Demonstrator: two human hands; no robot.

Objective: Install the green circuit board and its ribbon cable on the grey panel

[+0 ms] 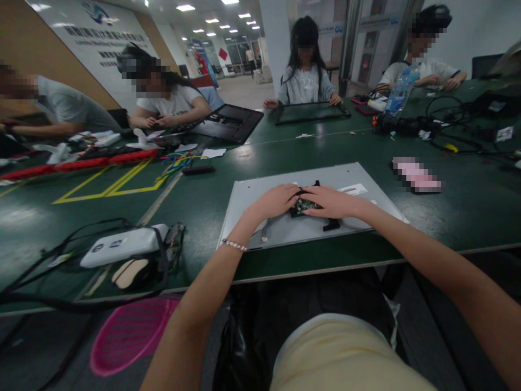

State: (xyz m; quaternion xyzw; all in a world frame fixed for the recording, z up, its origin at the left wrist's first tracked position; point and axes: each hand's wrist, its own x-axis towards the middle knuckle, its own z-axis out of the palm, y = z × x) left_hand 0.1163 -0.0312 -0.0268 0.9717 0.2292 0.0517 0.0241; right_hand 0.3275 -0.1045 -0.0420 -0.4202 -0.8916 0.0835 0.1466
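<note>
Left hand and right hand partly hide the circuit board; I cannot tell their grip.

Grey flat panel, rectangular, lying flat on the bench at my 12 o'clock, turned slightly anticlockwise, near edge just beside the bench's front edge. Small dark dots show near its far corners. Circuit board, small, green, crowded with components, sits over the panel's middle; I'm partly covering it, so full outline unclear, contact underneath can't be told. Black bracket-like part pokes out at the board's 4 o'clock; more black at 1 o'clock, one piece or two not visible. White label on the panel, between 2 and 3 o'clock. Thin cable, pale, at 8 o'clock, blurred.
</note>
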